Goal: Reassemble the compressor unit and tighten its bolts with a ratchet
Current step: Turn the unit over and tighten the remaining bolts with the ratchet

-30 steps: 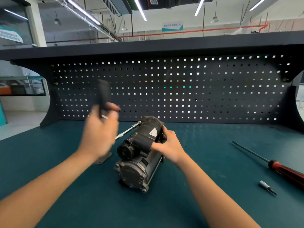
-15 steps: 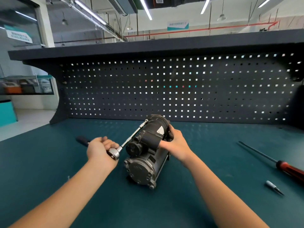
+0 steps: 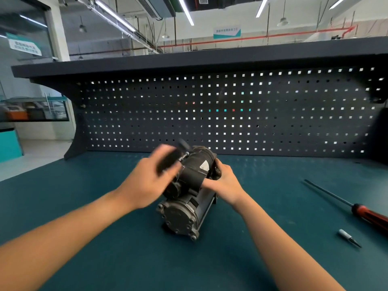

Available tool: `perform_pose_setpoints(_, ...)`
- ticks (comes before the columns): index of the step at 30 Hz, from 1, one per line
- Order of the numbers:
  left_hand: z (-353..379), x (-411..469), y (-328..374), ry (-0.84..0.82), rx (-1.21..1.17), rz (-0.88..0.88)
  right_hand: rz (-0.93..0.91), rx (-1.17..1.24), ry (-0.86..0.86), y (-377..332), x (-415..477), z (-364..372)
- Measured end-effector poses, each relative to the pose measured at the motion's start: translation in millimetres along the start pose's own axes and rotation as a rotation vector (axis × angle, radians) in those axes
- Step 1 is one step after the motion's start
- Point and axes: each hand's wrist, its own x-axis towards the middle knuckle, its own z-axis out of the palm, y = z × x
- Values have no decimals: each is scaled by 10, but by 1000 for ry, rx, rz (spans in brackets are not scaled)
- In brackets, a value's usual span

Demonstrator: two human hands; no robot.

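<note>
1. The compressor unit (image 3: 189, 198) lies on its side near the middle of the bench top (image 3: 94, 259). Its round end cap faces the camera and its far end points toward the pegboard (image 3: 262, 114).
2. The right hand (image 3: 223, 184) has its fingers curled round the unit's upper right flank and holds it down against the mat.
3. The left hand (image 3: 147, 181) is clenched on the dark handle of the ratchet (image 3: 169, 159). The tool's silver drive end meets the unit's upper left shoulder (hand and handle are motion-blurred, so how each finger lies cannot be told).
4. Judging from this, the housing looks assembled and the step in hand is tightening a bolt on the upper body. The next move calls for the socket to sit square on the bolt head. It also needs a short, controlled swing while the right hand resists the round body's tendency to roll.
5. Left of the unit the mat offers open room for the handle's arc. Behind, the pegboard stands near the far end and would limit a backward swing.
6. A red-handled screwdriver (image 3: 371, 217) and a small bit (image 3: 347, 237) lie well apart to the right, outside the working arc. The bench's near edge is out of view.
</note>
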Motion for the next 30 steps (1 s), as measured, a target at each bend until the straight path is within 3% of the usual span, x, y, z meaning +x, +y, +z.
perform_pose_setpoints(2, 47, -31, -53, 475, -571, -419, 2, 13, -6, -1, -1, 2)
perform_pose_setpoints(4, 55, -40, -131, 838, -1107, -749, 0, 24, -16, 27, 5, 6)
perform_pose_setpoints(6, 36, -11, -189, 1050, -1447, -948, 1, 21, -14, 54, 20, -3)
perform_pose_setpoints(7, 31, 7, -210, 1067, -1481, -982, 3, 20, -11, 54, 15, 1)
perform_pose_setpoints(9, 16, 71, -181, 961, -1298, -872, 5, 12, 11, 18, -13, 20)
perform_pose_setpoints(11, 24, 142, -79, 706, -830, -605, -7, 17, 40, -3, -22, 48)
perform_pose_setpoints(15, 56, 152, 142, -186, 104, 101, -25, 16, 42, 7, -17, 45)
perform_pose_setpoints(16, 62, 140, 116, -310, 312, 280, -25, 26, 41, 8, -14, 36)
perform_pose_setpoints(18, 21, 87, 18, -414, 610, 552, -21, 28, 36, 17, -10, 26)
perform_pose_setpoints(20, -28, -13, -107, -413, 544, 508, -19, 27, 26, 28, -2, 36)
perform_pose_setpoints(22, 1, -147, -116, -186, 131, 162, -11, 30, 22, 29, -7, 48)
perform_pose_setpoints(25, 86, -104, -137, 481, -552, -361, -5, 30, 28, 38, -18, 47)
perform_pose_setpoints(27, 12, 32, -192, 803, -1029, -677, 1, 26, 27, 40, -22, 38)
perform_pose_setpoints(29, -80, 122, -246, 1053, -1432, -913, 1, 29, 23, 40, -22, 39)
perform_pose_setpoints(30, -101, 128, -269, 1102, -1520, -973, 1, 30, 24, 37, -23, 39)
